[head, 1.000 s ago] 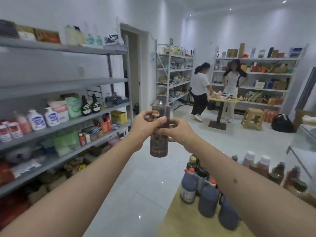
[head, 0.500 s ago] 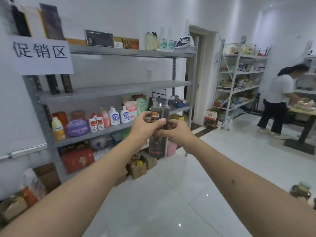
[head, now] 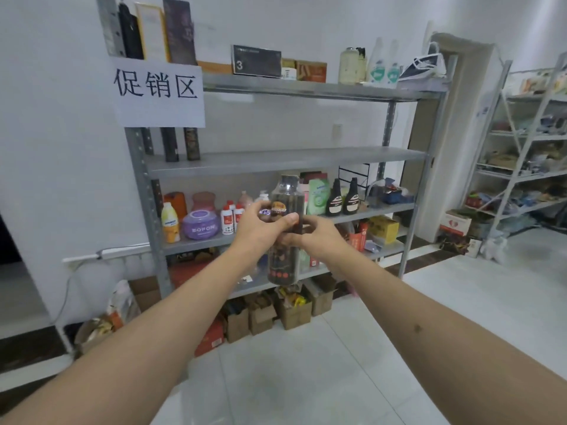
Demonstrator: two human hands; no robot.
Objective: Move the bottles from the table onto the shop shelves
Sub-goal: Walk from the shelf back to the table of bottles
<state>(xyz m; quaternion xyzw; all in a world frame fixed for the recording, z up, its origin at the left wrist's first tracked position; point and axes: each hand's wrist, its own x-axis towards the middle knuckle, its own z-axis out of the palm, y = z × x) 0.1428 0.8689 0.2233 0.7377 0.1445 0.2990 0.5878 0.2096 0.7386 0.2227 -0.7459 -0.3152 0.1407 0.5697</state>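
A tall dark bottle (head: 283,265) with a dark cap and an orange-brown label stands upright in front of me, held in both hands at arm's length. My left hand (head: 260,228) grips its upper body from the left, thumb across the front. My right hand (head: 319,237) holds it from the right, its fingers hidden behind the bottle. Straight ahead stands the grey metal shelf unit (head: 285,159); its second board from the top is mostly bare. Two dark bottles (head: 343,197) stand on the board below. The table is out of view.
A paper sign (head: 158,95) hangs on the unit's upper left. Soap bottles, a purple tub (head: 201,227) and cartons fill the lower boards. Cardboard boxes (head: 293,311) sit on the floor under the unit. A second shelf rack (head: 527,167) stands at the right, past a doorway.
My view has swung left from the table and the people at the back toward the grey shelf unit. The bottle stays held in both hands in front of me.
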